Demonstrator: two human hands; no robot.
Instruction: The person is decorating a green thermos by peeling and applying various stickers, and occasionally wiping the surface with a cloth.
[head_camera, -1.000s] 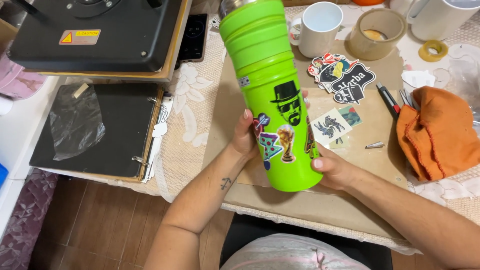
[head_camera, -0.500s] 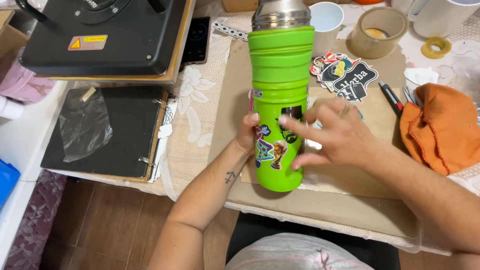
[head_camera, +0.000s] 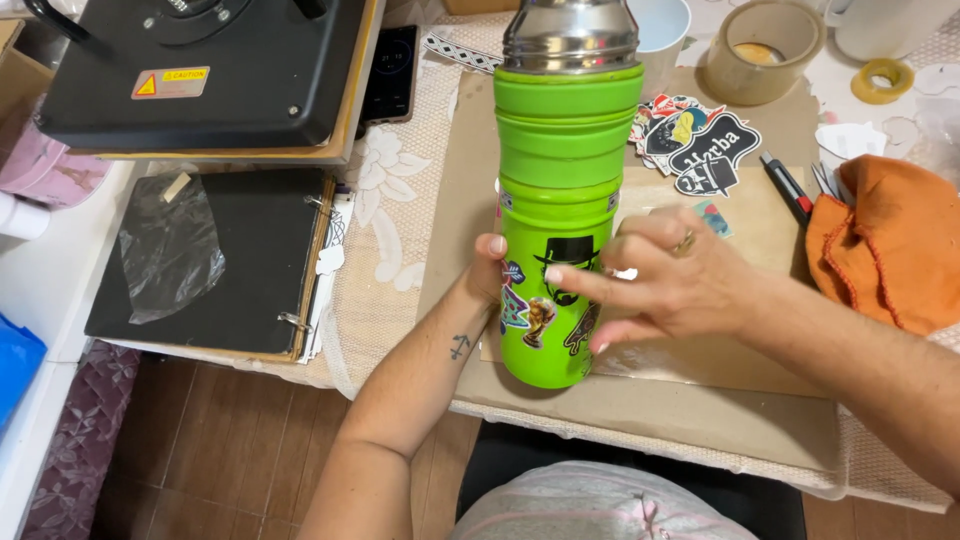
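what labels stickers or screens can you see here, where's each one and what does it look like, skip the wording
Warning label: on the black press, top left; small rectangle, yellow, white and orange-red.
Phone screen: beside the press; dark upright rectangle, dimly lit.
Bottle stickers: lower front of the green bottle, between left hand and right hand; black hat-and-face, small multicoloured shapes.
Loose sticker pile: on brown paper right of the bottle; black, red, yellow die-cuts.

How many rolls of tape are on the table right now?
2. A large brown tape roll lies at the top, right of the green flask; a small yellow tape roll lies further right. Others may be out of frame.
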